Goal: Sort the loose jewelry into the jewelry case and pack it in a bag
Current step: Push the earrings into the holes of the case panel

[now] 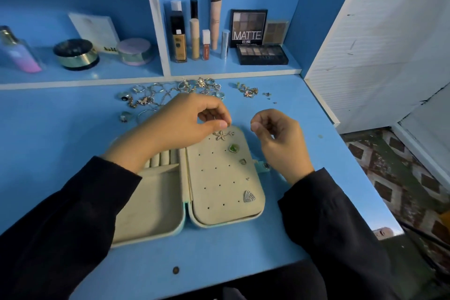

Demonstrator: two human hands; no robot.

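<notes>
Jewelry case [219, 178] open, thin piece [214, 119] pinched over it by left hand [185, 124], right hand [280, 139] curled, hold cannot be told; piece could be lost if pinch slips.

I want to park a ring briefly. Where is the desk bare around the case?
Bare: desk left of the case, in front of the jewelry pile; the strip between case and front edge; right of the case. Crowded: the back, under the shelf.
</notes>
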